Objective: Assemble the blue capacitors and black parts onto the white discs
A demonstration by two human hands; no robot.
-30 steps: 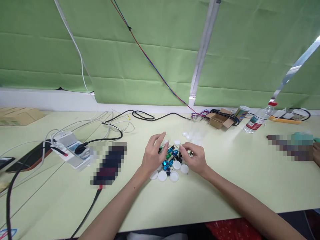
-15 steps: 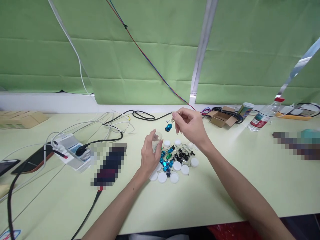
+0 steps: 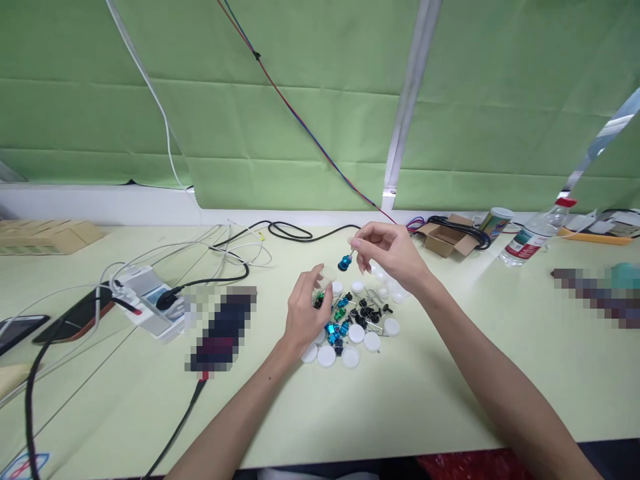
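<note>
My right hand (image 3: 387,253) is raised above the table and pinches the thin stem of a small blue metallic part (image 3: 345,263), which hangs down to the left of my fingers. My left hand (image 3: 305,312) is curled around a small clear vial (image 3: 326,277), held upright just below the blue part. Beneath both hands lies a heap of small parts (image 3: 350,313): blue, green and black pieces with thin pins. Several white round caps (image 3: 326,356) are scattered around the heap.
A white power strip (image 3: 145,301) with plugged cables sits at the left, beside a phone (image 3: 65,321). A black cable (image 3: 287,231) runs along the back. An open cardboard box (image 3: 445,239), a can (image 3: 494,222) and a water bottle (image 3: 534,235) stand at the back right.
My right hand picked a blue part out of the heap, lifted it high, then lowered it toward the vial. My left hand lifted the vial slightly off the heap.
</note>
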